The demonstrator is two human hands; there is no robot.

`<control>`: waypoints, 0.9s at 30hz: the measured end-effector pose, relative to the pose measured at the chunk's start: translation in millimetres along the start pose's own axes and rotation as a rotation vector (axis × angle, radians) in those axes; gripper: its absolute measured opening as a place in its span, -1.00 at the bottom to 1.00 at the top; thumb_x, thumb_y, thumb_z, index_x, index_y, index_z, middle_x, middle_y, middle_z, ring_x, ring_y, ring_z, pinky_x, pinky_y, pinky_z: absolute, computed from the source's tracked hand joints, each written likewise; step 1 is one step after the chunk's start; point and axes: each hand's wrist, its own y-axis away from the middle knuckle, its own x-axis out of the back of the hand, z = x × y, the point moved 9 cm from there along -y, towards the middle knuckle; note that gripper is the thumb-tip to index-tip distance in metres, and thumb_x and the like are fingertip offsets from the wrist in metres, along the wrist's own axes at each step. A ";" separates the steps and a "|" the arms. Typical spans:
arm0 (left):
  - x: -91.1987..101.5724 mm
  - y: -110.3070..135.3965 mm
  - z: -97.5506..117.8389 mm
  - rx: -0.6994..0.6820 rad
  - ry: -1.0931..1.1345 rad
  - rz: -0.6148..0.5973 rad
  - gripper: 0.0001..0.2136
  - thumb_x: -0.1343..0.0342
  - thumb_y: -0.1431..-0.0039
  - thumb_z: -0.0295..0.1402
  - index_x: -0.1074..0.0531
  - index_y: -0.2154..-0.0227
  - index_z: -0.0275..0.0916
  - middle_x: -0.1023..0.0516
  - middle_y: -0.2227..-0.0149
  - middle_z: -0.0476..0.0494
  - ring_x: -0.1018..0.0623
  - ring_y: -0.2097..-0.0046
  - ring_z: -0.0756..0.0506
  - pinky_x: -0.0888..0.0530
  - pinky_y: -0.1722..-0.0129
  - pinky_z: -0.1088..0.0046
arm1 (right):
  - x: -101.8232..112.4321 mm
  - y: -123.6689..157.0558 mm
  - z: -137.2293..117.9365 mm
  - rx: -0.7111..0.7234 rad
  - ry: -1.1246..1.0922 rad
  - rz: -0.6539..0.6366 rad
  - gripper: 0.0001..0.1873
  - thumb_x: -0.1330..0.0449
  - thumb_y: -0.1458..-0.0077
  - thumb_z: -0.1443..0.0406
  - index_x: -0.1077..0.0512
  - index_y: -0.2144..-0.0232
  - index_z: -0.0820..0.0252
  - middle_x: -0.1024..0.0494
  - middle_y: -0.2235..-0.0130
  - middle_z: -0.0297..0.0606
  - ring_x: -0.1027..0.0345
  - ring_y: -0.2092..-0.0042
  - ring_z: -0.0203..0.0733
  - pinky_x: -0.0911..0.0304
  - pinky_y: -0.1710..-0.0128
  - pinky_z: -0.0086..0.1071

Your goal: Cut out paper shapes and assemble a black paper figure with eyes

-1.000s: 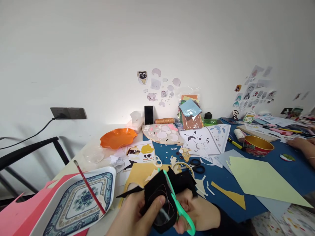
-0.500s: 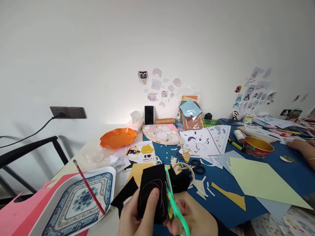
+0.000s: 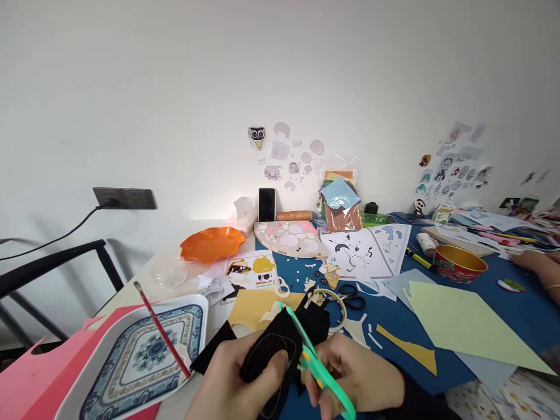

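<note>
Low in the middle, my left hand (image 3: 238, 376) pinches a piece of black paper (image 3: 286, 326) between thumb and fingers. A rounded outline is drawn on it in a pale line. My right hand (image 3: 356, 373) grips green-handled scissors (image 3: 321, 373), and their blades lie along the paper's right edge. Whether the blades are cutting there I cannot tell. Beyond my hands lie black scraps (image 3: 312, 318) and a yellow sheet (image 3: 247, 306) with curved cut-outs. Black-handled scissors (image 3: 353, 298) rest beside a roll of tape (image 3: 340, 309).
A patterned white tray (image 3: 199, 309) with a red paintbrush (image 3: 161, 329) sits at left, near an orange dish (image 3: 212, 244). A pale green sheet (image 3: 468, 326) and a gold-lined tin (image 3: 459, 262) are at right. Another person's hand (image 3: 529, 259) rests at the far right.
The black paper has tilted, its top now leaning right, and my left hand has moved slightly left and down. The scissors have swung, with their tips further left and the handles further right.
</note>
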 end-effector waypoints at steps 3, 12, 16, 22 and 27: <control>-1.0 -3.1 6.4 -0.026 -0.075 -0.103 -0.73 0.06 -0.03 -0.20 -0.17 0.66 -0.23 -0.11 0.63 0.09 -0.14 0.53 0.05 -0.13 0.57 0.58 | 4.0 2.0 1.7 -0.054 0.009 0.012 -0.63 -0.38 0.30 0.15 -0.38 0.60 0.34 -0.31 0.62 -0.43 -0.08 0.59 -0.49 0.05 0.61 -0.56; 2.4 -8.3 18.7 -0.075 -0.039 -0.195 -0.84 -0.03 0.08 -0.35 -0.25 0.69 -0.22 -0.17 0.65 0.11 -0.18 0.54 0.04 -0.19 0.58 0.60 | 8.1 0.7 0.1 -0.041 0.095 0.003 -0.65 -0.36 0.28 0.12 -0.43 0.60 0.32 -0.31 0.63 -0.43 -0.09 0.59 -0.48 0.05 0.62 -0.56; -10.3 -10.2 15.2 -0.048 -0.128 -0.358 -0.83 0.06 0.05 -0.42 -0.14 0.69 -0.21 -0.11 0.65 0.14 -0.11 0.56 0.07 -0.11 0.59 0.59 | 9.9 0.0 -3.0 -0.040 0.134 -0.031 -0.67 -0.35 0.25 0.14 -0.44 0.56 0.33 -0.31 0.62 -0.43 -0.09 0.58 -0.48 0.01 0.59 -0.57; -15.7 -18.7 7.2 -0.031 -0.140 -0.391 -0.86 0.08 0.05 -0.41 -0.12 0.64 -0.21 -0.11 0.62 0.13 -0.11 0.52 0.06 -0.12 0.55 0.57 | 12.0 -5.3 4.9 -0.093 0.031 -0.069 -0.70 -0.36 0.25 0.17 -0.46 0.55 0.34 -0.38 0.59 -0.39 -0.20 0.56 -0.45 -0.08 0.56 -0.58; -18.6 -26.9 0.8 -0.010 -0.148 -0.382 -0.84 0.06 0.08 -0.40 -0.11 0.67 -0.21 -0.09 0.62 0.12 -0.09 0.53 0.06 -0.09 0.57 0.55 | 20.5 -12.0 11.2 -0.049 0.051 -0.046 -0.70 -0.31 0.17 0.15 -0.49 0.51 0.34 -0.37 0.63 -0.40 -0.16 0.61 -0.47 -0.03 0.62 -0.59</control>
